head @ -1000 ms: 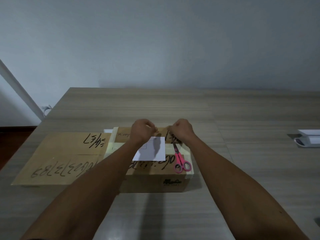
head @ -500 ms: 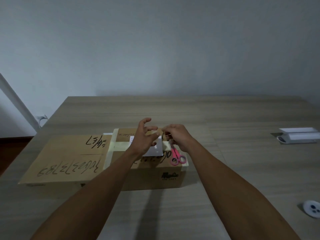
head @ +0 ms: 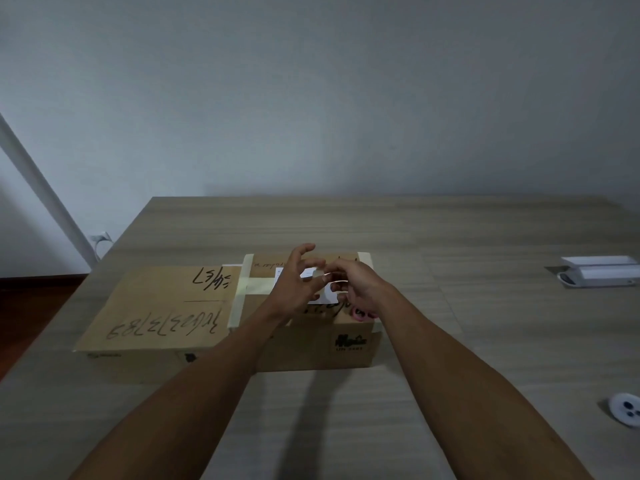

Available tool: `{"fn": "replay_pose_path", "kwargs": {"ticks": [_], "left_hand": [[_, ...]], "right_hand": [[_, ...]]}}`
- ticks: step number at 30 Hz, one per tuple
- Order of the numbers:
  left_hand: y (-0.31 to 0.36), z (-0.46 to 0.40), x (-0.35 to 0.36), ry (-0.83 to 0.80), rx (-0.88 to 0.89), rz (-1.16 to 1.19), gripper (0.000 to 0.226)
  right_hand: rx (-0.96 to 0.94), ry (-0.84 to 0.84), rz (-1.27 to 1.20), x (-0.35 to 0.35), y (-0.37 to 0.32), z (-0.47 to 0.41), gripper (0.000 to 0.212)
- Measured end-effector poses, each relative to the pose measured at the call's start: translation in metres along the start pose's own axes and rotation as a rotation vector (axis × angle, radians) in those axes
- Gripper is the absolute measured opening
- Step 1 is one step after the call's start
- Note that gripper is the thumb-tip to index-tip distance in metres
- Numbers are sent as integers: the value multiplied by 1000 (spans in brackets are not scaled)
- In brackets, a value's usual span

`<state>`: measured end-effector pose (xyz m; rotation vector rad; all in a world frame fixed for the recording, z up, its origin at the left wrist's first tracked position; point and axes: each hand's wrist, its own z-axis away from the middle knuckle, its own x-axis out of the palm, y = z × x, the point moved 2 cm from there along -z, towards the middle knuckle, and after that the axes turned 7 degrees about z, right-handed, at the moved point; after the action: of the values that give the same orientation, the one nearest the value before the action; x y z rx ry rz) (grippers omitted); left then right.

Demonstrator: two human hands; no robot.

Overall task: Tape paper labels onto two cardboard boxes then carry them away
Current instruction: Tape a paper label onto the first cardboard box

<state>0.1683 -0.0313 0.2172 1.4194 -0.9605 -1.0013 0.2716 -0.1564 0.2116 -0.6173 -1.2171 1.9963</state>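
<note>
Two cardboard boxes sit side by side on the table. The flat left box [head: 156,306] has black handwriting on top. The right box [head: 311,344] carries a white paper label [head: 327,298], mostly hidden behind my hands. My right hand [head: 356,284] curls round a clear tape roll [head: 333,271] just above the label. My left hand [head: 296,282] meets it from the left, thumb and a finger pinching at the roll's edge while the other fingers spread upward. Pink scissors [head: 358,312] lie on the right box, only their handles showing under my right wrist.
A white oblong case [head: 599,271] lies at the table's far right. A small white round thing [head: 626,408] sits near the right edge. A slanted white pole [head: 41,188] and a wall cable [head: 100,237] stand beyond the table's left side.
My hands lifted off the label and came together above it, the left fingers opening out. The camera tilted up and back, so the boxes sit lower and farther.
</note>
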Motion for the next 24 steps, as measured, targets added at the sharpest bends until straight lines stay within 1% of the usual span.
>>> {"fn": "replay_pose_path", "kwargs": {"ticks": [6,9,13,15,17,18,20,21,23,24], "left_hand": [[-1,7,-6,-30,3,4,76],[-4,7,-8,-28,10,-16,80],[-7,10,-9,-47,-28,-14,84],[-8,11,-10,-33,-63,-30,83],[-11,11,-11,8,-105,-58,77],[-11,12,-11,30,-124,-65,73],[-12,12,-12,70,-148,-34,63],[-12,9,-11,84,-148,-12,55],[-5,7,-8,95,-114,7,34],[-1,6,-6,99,-95,1,29]], "right_hand": [[-21,41,-34,11,6,1,17],[-46,79,-41,12,6,1,6],[-80,104,45,11,5,2,8],[-118,137,118,9,5,2,12],[-172,173,162,8,2,1,21],[-195,192,179,8,-1,0,22],[-231,220,206,10,-7,-1,18],[-249,233,203,10,-9,-1,15],[-279,259,165,11,-14,-2,11],[-294,270,137,11,-16,-2,10]]}}
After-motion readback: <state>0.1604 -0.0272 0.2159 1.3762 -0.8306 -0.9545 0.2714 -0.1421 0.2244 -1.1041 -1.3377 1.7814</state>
